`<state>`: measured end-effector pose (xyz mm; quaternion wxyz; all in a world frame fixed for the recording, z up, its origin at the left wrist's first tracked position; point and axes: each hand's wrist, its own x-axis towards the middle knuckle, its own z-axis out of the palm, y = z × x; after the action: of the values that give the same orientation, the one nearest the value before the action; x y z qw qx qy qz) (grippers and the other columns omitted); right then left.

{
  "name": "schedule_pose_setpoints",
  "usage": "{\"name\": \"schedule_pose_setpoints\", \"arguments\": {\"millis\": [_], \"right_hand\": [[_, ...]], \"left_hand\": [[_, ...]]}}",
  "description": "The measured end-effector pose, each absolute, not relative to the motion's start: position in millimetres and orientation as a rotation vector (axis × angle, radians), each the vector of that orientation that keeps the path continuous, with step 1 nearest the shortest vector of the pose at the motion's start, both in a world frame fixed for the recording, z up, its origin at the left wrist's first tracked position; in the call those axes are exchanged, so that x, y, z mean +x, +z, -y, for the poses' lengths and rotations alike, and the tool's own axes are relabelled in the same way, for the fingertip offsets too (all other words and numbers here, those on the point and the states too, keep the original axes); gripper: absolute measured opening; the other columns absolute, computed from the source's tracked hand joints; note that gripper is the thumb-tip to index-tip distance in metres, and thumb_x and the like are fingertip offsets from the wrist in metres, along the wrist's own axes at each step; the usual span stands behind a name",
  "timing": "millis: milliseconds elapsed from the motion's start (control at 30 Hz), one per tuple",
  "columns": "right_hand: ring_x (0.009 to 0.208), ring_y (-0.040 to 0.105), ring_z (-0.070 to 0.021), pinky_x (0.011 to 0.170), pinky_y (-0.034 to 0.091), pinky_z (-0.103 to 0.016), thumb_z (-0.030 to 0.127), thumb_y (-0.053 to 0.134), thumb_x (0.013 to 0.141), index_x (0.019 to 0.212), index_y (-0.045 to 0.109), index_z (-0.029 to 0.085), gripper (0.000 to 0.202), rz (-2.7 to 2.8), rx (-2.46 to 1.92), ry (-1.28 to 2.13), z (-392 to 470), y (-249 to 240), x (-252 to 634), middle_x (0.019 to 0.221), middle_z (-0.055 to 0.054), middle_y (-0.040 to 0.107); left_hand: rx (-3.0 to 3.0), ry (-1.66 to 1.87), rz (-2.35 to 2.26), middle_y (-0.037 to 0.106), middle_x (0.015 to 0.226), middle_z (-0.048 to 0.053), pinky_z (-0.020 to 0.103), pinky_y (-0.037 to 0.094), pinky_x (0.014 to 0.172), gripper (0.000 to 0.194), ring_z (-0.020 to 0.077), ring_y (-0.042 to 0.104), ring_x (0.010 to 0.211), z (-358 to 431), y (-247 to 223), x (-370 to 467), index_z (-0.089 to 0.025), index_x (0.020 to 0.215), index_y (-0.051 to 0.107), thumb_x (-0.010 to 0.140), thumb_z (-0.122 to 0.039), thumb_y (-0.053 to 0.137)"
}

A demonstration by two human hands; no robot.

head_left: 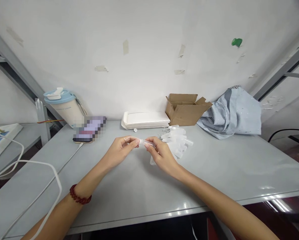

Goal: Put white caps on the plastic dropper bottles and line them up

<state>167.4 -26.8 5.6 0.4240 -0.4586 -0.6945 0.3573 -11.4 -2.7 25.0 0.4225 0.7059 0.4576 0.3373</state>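
Observation:
Above the middle of the grey table, a small clear plastic tube (146, 142) is held level between my two hands. My left hand (123, 148) pinches its whitish left end between thumb and fingers. The body of the tube is gripped by my right hand (161, 151), whose fingers cover its right part. Just behind and right of that hand lies a loose pile of similar translucent tubes (176, 135), some with thin loops. A small white round piece (135, 130) rests on the table behind my left hand.
Behind the hands lie stacked white envelopes (146, 117) beside an open cardboard box (189, 115). Light blue cloth (232, 113) is bunched at the right. A phone (89, 129) on a white cable (66, 161) and a blue-lidded cup (65, 108) stand left. A power strip (4, 140) is farther left.

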Motion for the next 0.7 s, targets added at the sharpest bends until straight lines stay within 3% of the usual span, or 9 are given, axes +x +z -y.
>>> {"name": "schedule_pose_setpoints", "arguments": {"millis": [367, 533, 700], "right_hand": [[0.059, 0.045, -0.0133, 0.058, 0.032, -0.026, 0.035, 0.037, 0.093, 0.089, 0.057, 0.018, 0.026, 1.833, -1.089, 0.760, 28.2, 9.1, 168.5, 0.069, -0.001, 0.054], [0.056, 0.040, -0.0120, 0.055, 0.029, -0.025, 0.039, 0.039, 0.091, 0.077, 0.054, 0.019, 0.029, 1.722, -1.113, 0.937, 24.3, 7.4, 169.6, 0.061, 0.002, 0.045], [0.050, 0.024, -0.0085, 0.047, 0.018, -0.023, 0.049, 0.044, 0.086, 0.060, 0.036, 0.020, 0.039, 1.527, -1.092, 1.238, 19.9, 7.8, 170.2, 0.056, 0.005, 0.028]], "left_hand": [[1.732, 0.815, -1.105, 0.063, 0.070, 0.004, 0.029, 0.046, 0.071, 0.037, 0.0186, 0.057, 0.074, 4.3, 21.1, -9.9, -0.017, 0.068, 0.063, 0.082, -0.049, 0.050], [1.840, 0.805, -1.103, 0.065, 0.073, 0.003, 0.026, 0.044, 0.069, 0.035, 0.0187, 0.058, 0.076, 7.3, 21.3, -7.5, -0.017, 0.072, 0.065, 0.085, -0.044, 0.048], [2.085, 0.898, -1.048, 0.062, 0.081, 0.003, 0.027, 0.043, 0.072, 0.023, 0.0173, 0.055, 0.078, 10.5, 19.8, -6.4, -0.017, 0.082, 0.062, 0.087, -0.034, 0.048]]}}
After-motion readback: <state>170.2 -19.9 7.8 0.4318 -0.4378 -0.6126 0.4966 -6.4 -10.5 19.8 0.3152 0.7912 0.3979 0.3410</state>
